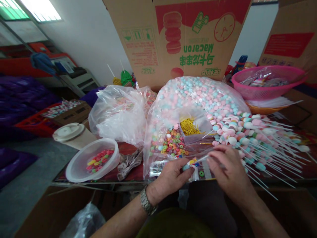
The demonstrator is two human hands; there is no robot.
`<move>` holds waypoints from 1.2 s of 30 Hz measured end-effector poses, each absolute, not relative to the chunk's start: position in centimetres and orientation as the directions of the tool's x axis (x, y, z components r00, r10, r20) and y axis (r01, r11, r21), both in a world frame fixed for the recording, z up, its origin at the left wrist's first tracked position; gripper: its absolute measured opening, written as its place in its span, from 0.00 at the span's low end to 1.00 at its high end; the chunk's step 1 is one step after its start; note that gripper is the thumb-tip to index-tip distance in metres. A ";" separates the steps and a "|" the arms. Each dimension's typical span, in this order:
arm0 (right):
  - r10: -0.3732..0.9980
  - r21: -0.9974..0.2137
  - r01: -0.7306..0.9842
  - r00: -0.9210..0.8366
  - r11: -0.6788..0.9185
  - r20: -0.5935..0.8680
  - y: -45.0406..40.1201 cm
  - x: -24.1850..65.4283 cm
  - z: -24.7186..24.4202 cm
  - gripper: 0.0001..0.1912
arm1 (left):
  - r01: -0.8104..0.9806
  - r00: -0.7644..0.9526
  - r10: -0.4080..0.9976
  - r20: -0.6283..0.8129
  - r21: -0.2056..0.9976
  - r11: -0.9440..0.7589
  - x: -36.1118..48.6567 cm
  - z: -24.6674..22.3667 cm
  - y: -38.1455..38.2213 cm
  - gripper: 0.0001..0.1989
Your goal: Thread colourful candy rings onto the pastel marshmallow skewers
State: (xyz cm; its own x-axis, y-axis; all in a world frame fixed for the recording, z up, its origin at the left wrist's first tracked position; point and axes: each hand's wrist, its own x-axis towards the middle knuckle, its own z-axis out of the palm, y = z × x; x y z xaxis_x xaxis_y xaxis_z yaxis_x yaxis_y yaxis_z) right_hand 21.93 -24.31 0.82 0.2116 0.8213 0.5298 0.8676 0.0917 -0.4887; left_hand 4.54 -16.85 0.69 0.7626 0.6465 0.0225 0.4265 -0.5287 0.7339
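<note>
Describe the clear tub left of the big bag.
The clear tub is a round, lidless plastic bowl with a rolled rim, at the near left edge of the table. Red, green and yellow candy rings lie heaped on its bottom. A white-lidded cup stands just behind it.

White stick (201,159), short stack of teal, yellow and red candy rings (189,165) at left end; stick slants slightly upward to right.
</note>
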 end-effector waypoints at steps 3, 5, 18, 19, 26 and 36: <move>0.884 -0.522 0.844 0.146 0.123 0.445 -24.4 19.5 -0.3 0.10 | 0.517 0.726 0.685 0.061 0.608 -0.603 4.8 0.1 -17.4 0.07; 0.896 -0.670 0.735 0.224 0.103 0.384 -24.2 18.7 -0.8 0.08 | 0.549 0.713 0.699 0.062 0.570 -0.611 4.8 -0.5 -17.7 0.06; 0.966 -0.972 -0.137 0.152 -0.190 -0.210 -24.0 19.4 -1.6 0.12 | 0.303 0.666 0.728 -0.159 0.951 -0.069 4.9 -1.1 -17.7 0.18; 0.966 -0.964 -0.184 0.141 -0.191 -0.218 -23.8 18.8 -2.1 0.13 | 0.301 0.692 0.700 -0.177 0.952 -0.057 4.8 -1.0 -17.8 0.18; 0.952 -0.961 -0.208 0.211 -0.180 -0.224 -23.3 19.0 -2.3 0.21 | 0.341 0.719 0.642 -0.265 0.940 0.006 3.5 -1.3 -17.7 0.18; 0.954 -0.964 0.103 0.205 -0.245 -0.220 -23.8 17.2 -1.9 0.14 | 0.264 0.931 0.318 -0.180 0.934 -0.242 2.9 1.3 -16.1 0.13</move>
State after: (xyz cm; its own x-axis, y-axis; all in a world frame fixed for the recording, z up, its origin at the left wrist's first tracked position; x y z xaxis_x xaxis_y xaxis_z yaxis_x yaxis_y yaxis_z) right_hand 17.21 -23.77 -1.87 0.2048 0.9537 -0.2203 0.1027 -0.2448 -0.9641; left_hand 2.86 -16.10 1.31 0.9307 0.3181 -0.1803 0.2637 -0.2424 0.9337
